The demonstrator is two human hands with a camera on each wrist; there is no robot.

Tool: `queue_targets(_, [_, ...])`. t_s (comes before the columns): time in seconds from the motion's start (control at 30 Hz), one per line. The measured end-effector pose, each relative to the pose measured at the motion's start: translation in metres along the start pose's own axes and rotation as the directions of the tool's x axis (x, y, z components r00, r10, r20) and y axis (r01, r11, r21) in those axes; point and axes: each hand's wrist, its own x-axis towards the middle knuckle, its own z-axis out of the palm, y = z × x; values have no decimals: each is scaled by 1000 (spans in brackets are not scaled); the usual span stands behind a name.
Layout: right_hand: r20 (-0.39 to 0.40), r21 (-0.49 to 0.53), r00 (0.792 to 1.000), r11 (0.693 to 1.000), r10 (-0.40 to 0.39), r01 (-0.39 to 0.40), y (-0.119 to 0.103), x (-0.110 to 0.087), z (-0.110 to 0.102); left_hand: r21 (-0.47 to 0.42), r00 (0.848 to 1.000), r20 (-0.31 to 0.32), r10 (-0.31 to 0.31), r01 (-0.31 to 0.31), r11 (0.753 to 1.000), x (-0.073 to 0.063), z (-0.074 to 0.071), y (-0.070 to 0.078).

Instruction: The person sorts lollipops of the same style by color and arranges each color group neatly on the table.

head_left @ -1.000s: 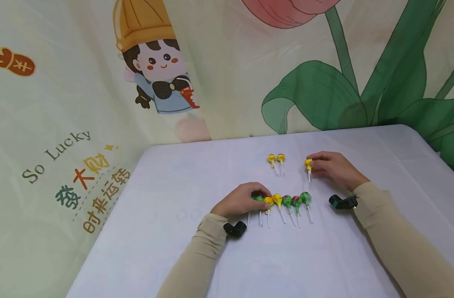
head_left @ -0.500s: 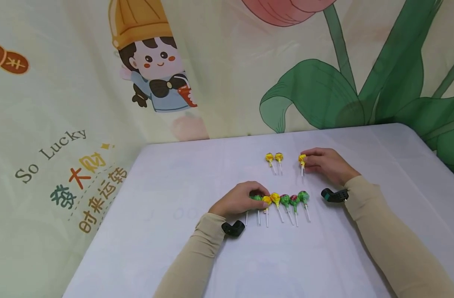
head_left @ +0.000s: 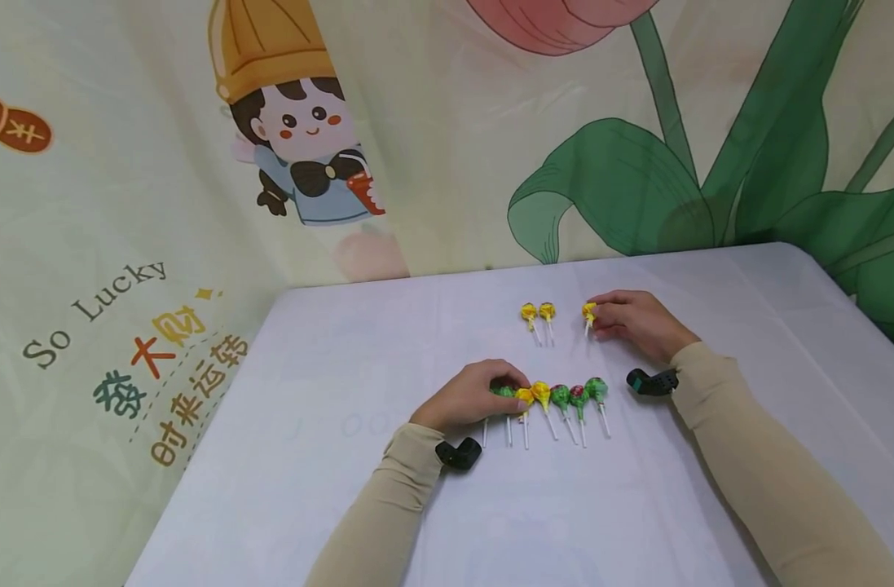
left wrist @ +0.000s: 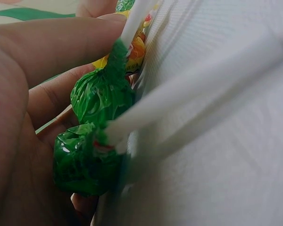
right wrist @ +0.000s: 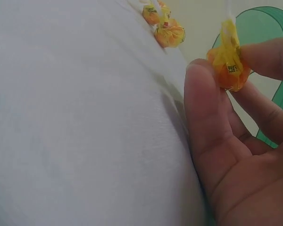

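My right hand pinches a yellow lollipop by its wrapped head between thumb and fingers, stick up in the right wrist view. Two more yellow lollipops lie side by side to its left. Nearer the front, my left hand reaches over the left end of a row of lollipops, thumb and fingers around a yellow lollipop. Two green lollipops sit under its palm. Another yellow lollipop touches the row just right of the thumb, followed by several green lollipops with sticks toward me.
A white-covered table bears everything. Behind it hangs a printed backdrop with a cartoon figure and large green leaves. Small black wrist cameras are strapped at both sleeves.
My right hand has carried its yellow lollipop left, closer to the two yellow ones. The left hand stays at the row. The head view has shifted slightly.
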Motion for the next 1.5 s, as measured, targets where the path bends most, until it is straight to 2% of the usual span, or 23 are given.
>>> queue_targets(0.43, [22, -7, 1000, 1000, 12, -12, -5, 4, -5, 5, 1000, 6, 10, -10, 1000, 0, 0, 2])
queue_targets(0.83, [73, -46, 995, 996, 73, -70, -15, 15, -5, -3, 1000, 9, 0, 0, 1000, -2, -1, 3])
queue_targets(1.23, [66, -123, 996, 991, 65, -56, -16, 26, 4, 5, 1000, 3, 8, -8, 1000, -2, -1, 1])
queue_targets(1.5, [30, -174, 995, 981, 90, -84, -17, 32, 11, 3, 1000, 0, 4, -4, 1000, -4, -1, 3])
